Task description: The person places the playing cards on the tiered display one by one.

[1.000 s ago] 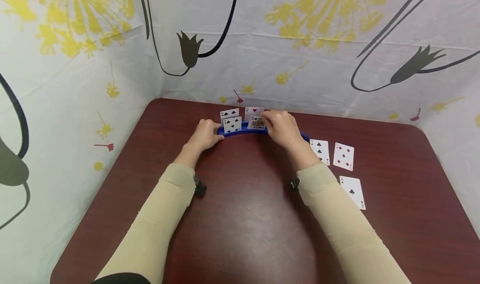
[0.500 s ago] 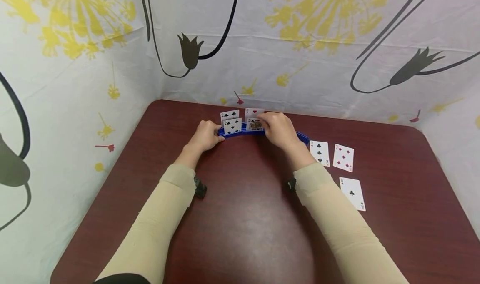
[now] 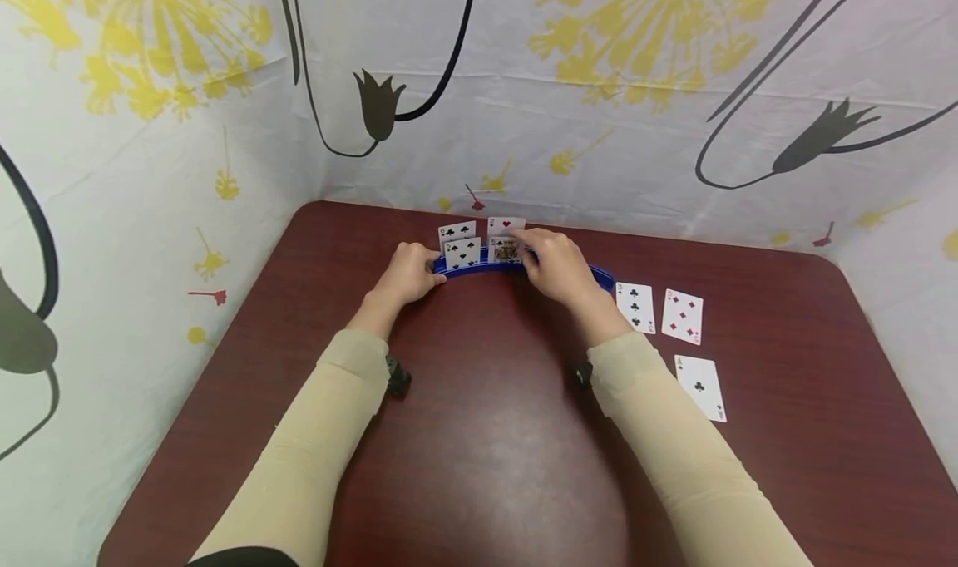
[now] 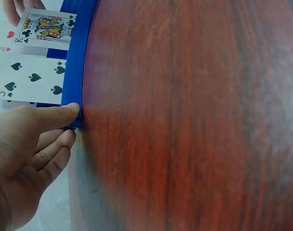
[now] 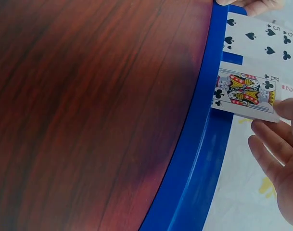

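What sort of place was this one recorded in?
Probably an indoor, screened-off table corner, perhaps a makeshift recording booth: creased, flower-printed sheeting on three sides of a reddish-brown tabletop, where playing cards stand in a curved blue rack.

standing cards (image 3: 461, 253): 4 | flat cards (image 3: 682, 316): 3 | blue rack (image 5: 198, 139): 1

Reddish-brown wooden table (image 3: 479, 451), white hanging cloth (image 3: 479, 147), yellow flower prints (image 3: 662, 27)

The rack (image 5: 200, 144) is plain blue; the king card (image 5: 246, 91), white with red, yellow and black; the table (image 3: 486, 434), dark-streaked reddish brown; the far cloth (image 3: 494, 122), white with yellow flowers.
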{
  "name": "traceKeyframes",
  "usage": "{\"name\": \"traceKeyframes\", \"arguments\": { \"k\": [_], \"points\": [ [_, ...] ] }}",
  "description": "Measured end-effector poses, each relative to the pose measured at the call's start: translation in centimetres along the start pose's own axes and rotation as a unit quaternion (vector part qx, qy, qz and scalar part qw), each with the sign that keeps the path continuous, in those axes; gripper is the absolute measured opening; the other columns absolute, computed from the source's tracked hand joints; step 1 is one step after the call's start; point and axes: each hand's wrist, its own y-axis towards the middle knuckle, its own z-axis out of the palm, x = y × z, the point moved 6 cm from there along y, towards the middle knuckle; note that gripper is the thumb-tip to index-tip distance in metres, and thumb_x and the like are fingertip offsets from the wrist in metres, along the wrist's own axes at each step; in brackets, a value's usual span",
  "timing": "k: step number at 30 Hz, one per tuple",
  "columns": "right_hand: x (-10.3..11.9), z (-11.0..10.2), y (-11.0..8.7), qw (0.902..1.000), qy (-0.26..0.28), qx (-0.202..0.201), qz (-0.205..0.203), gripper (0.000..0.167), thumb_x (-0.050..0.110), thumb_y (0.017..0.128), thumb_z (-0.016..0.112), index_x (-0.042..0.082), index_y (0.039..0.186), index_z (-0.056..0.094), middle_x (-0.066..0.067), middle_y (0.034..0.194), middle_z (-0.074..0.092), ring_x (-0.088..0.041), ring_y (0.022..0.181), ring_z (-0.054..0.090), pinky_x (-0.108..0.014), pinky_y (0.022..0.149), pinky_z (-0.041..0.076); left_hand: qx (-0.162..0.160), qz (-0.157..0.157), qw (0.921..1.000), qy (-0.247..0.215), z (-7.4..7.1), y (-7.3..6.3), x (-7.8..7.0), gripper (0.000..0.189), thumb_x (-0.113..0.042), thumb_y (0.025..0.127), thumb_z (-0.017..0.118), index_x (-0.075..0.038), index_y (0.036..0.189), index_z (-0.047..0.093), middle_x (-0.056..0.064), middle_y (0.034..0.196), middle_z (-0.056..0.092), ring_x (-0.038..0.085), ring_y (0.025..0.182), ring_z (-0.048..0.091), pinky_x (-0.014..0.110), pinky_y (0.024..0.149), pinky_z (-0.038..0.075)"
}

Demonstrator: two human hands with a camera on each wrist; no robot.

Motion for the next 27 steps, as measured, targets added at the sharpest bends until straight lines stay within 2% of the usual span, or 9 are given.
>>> {"name": "traceKeyframes", "arguments": {
  "k": [4,8,20,27],
  "points": [
    [0.0,-0.7,-0.4,0.9991,0.010,-0.038,-0.016,0.030,0.007,0.097,0.065,0.003,0.126,0.071,-0.017,0.119,0.071,-0.035,0.107,0.069,-0.050,0.092,0.054,0.000,0.002,1.0000,0.000,-0.1,0.0,0.0,0.048,-0.013,0.092,0.076,0.002,0.136,0.063,0.019,0.113,0.071,0.027,0.102,0.067,0.041,0.087,0.058],
    [-0.1,-1.3,-0.8,0.9983,0.011,-0.054,-0.017,0.025,0.008,0.096,0.067,0.001,0.119,0.073,-0.017,0.116,0.072,-0.034,0.106,0.069,-0.050,0.091,0.055,0.001,0.000,1.0000,-0.001,-0.1,-0.1,0.0,0.048,-0.013,0.092,0.076,0.002,0.136,0.062,0.019,0.113,0.071,0.028,0.102,0.068,0.041,0.087,0.058],
    [-1.3,-3.2,-2.2,0.9984,0.005,-0.056,-0.006,0.022,0.009,0.094,0.069,0.000,0.113,0.074,-0.017,0.112,0.074,-0.035,0.104,0.070,-0.051,0.090,0.054,-0.006,0.004,1.0000,0.002,-0.5,-0.1,0.1,0.048,-0.012,0.092,0.076,0.002,0.135,0.062,0.020,0.112,0.072,0.028,0.100,0.068,0.040,0.086,0.058],
    [-2.2,-4.3,-3.3,0.9986,-0.003,-0.048,0.020,0.021,0.012,0.095,0.068,0.000,0.112,0.074,-0.018,0.111,0.073,-0.036,0.105,0.069,-0.052,0.092,0.053,-0.007,0.004,1.0000,0.001,-0.7,-0.2,-0.1,0.048,-0.011,0.092,0.076,0.003,0.136,0.062,0.021,0.110,0.072,0.029,0.100,0.068,0.041,0.086,0.058]
  ]
}}
